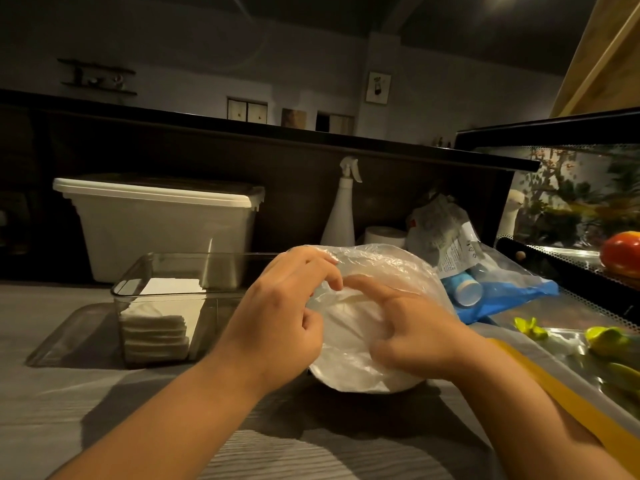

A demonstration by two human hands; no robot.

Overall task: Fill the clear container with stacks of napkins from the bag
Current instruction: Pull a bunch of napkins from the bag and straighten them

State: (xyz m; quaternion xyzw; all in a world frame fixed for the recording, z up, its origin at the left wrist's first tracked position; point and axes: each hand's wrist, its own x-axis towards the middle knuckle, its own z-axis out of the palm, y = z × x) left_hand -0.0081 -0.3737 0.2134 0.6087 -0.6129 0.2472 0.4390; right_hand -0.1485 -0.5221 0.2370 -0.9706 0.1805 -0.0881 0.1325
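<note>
A clear plastic bag [381,268] full of white napkins [349,355] stands on the grey counter in front of me. My left hand [284,306] pinches the bag's film at its opening, fingers curled. My right hand [412,327] grips the bag from the right, fingers hooked into the plastic near the opening. To the left sits the clear container [138,271]; a stack of white napkins [156,330] lies at its near end and a second stack [173,284] shows behind it.
The container's clear lid [69,337] lies flat at its left. Behind stand a lidded white bin [162,223], a white spray bottle [341,213] and a paper roll [384,235]. At right lie a blue bag with a bottle [485,289], a steel tray with green pieces [602,344] and a glass case [571,202].
</note>
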